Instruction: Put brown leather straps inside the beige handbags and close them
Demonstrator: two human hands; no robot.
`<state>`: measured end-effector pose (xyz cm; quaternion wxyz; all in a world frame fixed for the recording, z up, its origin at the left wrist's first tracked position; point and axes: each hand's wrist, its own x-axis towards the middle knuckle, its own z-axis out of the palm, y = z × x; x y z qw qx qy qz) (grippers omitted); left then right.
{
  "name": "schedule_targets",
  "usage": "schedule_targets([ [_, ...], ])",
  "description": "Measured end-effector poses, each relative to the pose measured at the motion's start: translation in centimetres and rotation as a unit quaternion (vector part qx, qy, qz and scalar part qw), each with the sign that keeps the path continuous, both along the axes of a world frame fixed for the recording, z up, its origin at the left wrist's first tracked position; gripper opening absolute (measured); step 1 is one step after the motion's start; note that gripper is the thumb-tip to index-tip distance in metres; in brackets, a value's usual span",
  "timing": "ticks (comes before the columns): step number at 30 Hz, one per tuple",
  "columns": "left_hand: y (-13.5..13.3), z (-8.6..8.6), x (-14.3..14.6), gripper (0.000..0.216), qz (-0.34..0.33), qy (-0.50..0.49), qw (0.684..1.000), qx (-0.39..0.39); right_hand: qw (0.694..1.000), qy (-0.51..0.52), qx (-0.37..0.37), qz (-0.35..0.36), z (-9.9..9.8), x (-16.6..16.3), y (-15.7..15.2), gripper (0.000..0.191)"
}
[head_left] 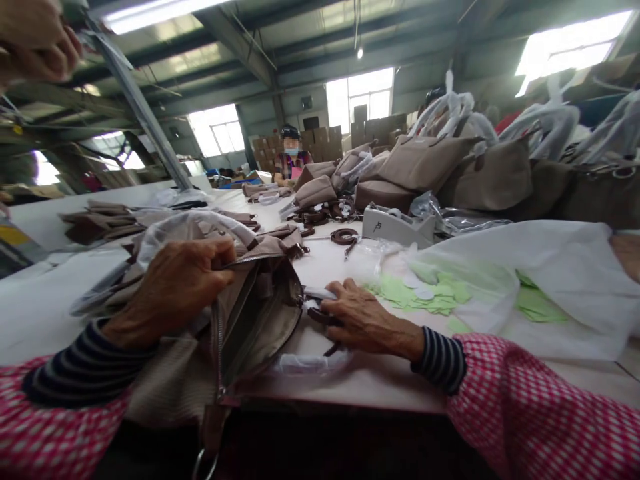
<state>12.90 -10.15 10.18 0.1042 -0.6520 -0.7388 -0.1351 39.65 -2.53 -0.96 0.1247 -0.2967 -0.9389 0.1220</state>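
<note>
A taupe handbag (177,383) lies at the table's front edge, its zipped top gaping towards me so the pale lining shows. My left hand (183,287) pinches the upper zipper edge between thumb and fingers. White wrapping covers the bag handle behind that hand. Just right of the opening, my right hand (363,317) is closed around a dark brown strap (323,316) with some white wrapping at it. The strap's far end is partly hidden under the fingers. A metal ring hangs from the bag's near end, below the table edge.
Coiled brown strap (344,237) and a grey tape dispenser (397,225) stand beyond my right hand. Green paper pieces (435,293) lie beside a white plastic sheet (565,267). Finished-looking bags (425,163) are piled behind. A co-worker (291,157) is across the table; another person's hand (35,43) shows upper left.
</note>
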Motion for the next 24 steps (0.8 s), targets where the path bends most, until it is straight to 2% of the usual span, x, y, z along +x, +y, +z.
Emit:
schedule_targets([
  [4, -0.1, -0.4, -0.4, 0.004, -0.012, -0.062, 0.998, -0.003, 1.0, 0.002, -0.031, 0.004, -0.7, 0.3, 0.2, 0.015],
  [8, 0.2, -0.6, -0.9, 0.005, -0.047, -0.111, 0.993, 0.014, 0.995, 0.086, -0.046, -0.005, 1.2, 0.6, 0.4, 0.011],
  [10, 0.4, -0.5, -1.2, 0.006, -0.046, -0.138, 0.989, 0.031, 0.992, 0.123, -0.029, -0.011, 2.5, 0.1, 0.0, 0.008],
  [12, 0.6, -0.4, -1.4, 0.007, -0.045, -0.152, 0.987, 0.042, 0.987, 0.155, 0.039, -0.024, 3.4, -0.8, -0.7, 0.006],
  [14, 0.6, -0.5, -1.4, 0.007, -0.05, -0.155, 0.986, 0.043, 0.974, 0.168, 0.147, -0.029, 4.0, -1.9, -1.4, 0.007],
  [16, 0.6, -0.8, -1.3, 0.005, -0.057, -0.149, 0.986, 0.039, 0.965, 0.139, 0.225, -0.01, 4.4, -2.9, -1.8, 0.01],
  [17, 0.6, -1.0, -1.1, 0.004, -0.058, -0.142, 0.988, 0.036, 0.967, 0.108, 0.23, 0.006, 4.7, -3.3, -1.8, 0.012],
  [20, 0.8, -1.6, -0.6, 0.002, -0.054, -0.115, 0.991, 0.031, 0.99, 0.017, 0.14, 0.027, 5.4, -4.2, -1.1, 0.019],
  [22, 1.0, -1.9, -0.5, 0.002, -0.054, -0.11, 0.992, 0.03, 0.996, 0.008, 0.093, -0.013, 5.6, -4.7, -0.4, 0.021],
  [24, 1.3, -1.9, -0.5, 0.002, -0.061, -0.121, 0.99, 0.034, 0.988, 0.046, 0.133, -0.063, 4.9, -5.6, 0.0, 0.021],
])
